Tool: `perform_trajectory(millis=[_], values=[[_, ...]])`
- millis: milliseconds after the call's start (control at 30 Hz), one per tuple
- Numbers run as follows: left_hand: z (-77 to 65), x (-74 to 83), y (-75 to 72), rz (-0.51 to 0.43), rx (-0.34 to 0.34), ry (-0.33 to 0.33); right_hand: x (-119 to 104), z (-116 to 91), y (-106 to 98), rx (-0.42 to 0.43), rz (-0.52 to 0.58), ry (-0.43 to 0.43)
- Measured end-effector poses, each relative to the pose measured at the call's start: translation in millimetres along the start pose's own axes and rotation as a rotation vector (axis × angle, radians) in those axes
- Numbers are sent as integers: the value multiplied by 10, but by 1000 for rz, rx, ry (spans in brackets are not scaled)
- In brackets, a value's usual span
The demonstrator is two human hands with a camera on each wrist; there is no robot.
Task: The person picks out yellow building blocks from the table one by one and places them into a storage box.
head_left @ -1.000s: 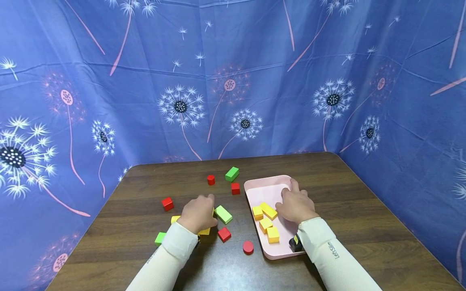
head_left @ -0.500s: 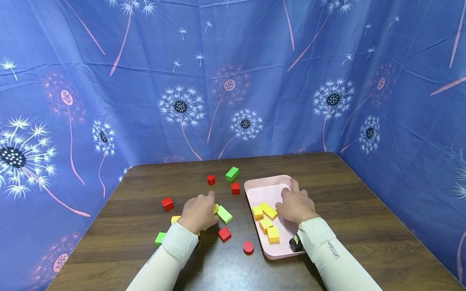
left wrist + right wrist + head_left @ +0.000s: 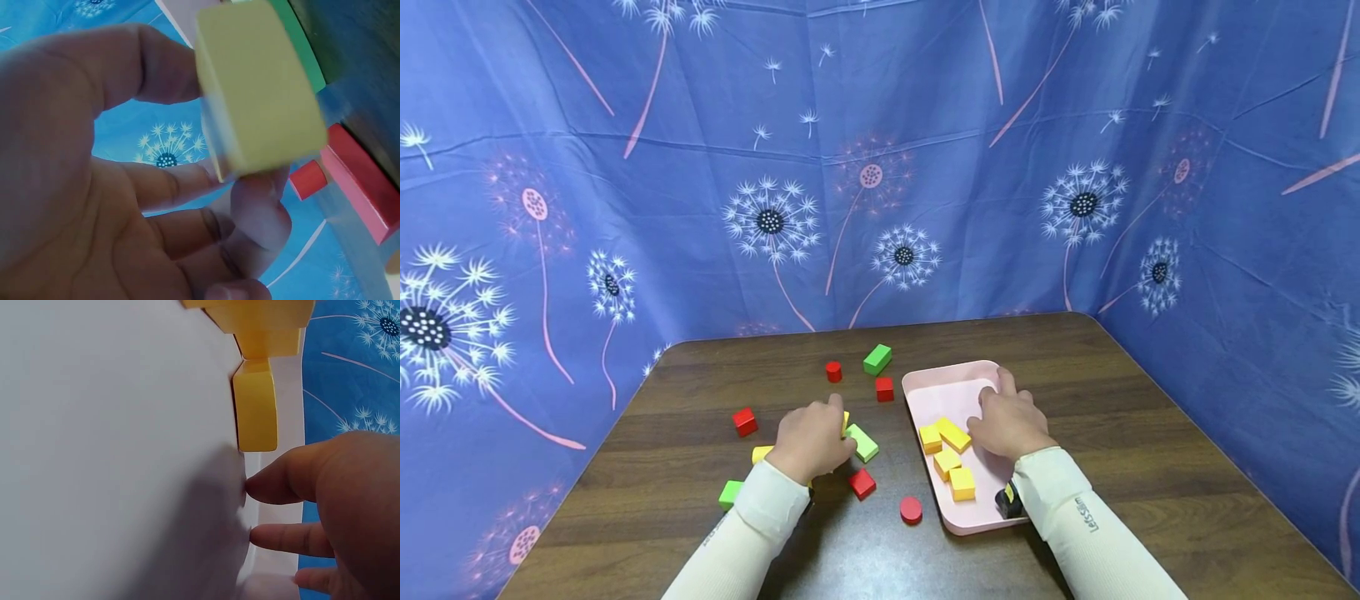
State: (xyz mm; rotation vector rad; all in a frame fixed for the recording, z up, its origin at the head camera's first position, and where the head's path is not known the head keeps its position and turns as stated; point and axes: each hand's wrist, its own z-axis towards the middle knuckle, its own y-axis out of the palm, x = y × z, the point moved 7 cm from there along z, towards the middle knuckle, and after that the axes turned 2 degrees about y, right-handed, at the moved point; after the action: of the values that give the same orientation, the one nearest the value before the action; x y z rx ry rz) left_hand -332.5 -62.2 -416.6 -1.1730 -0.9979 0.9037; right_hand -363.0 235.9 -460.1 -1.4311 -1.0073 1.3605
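Observation:
My left hand pinches a yellow block between thumb and fingers. In the head view a corner of that block shows past the fingers, beside a light green block. My right hand is over the right side of the pink tray, its fingers spread. In the right wrist view its fingertips touch the tray's inside floor, near a yellow block. Several yellow blocks lie in the tray's left half.
Around the left hand on the wooden table lie red cubes, a flat red disc, a red cylinder, green blocks and a yellow piece. A blue dandelion-print cloth hangs behind.
My left hand has drawn the yellow block up from the table beside the light green block and shifted slightly right. The right hand stays put on the tray.

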Motion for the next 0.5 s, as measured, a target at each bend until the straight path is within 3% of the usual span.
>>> perform_trajectory(millis=[267, 500], values=[[10, 22, -27, 10, 20, -13, -1, -10, -25, -16, 20, 5], [-6, 27, -68, 36, 79, -8, 9, -26, -101, 11, 125, -51]])
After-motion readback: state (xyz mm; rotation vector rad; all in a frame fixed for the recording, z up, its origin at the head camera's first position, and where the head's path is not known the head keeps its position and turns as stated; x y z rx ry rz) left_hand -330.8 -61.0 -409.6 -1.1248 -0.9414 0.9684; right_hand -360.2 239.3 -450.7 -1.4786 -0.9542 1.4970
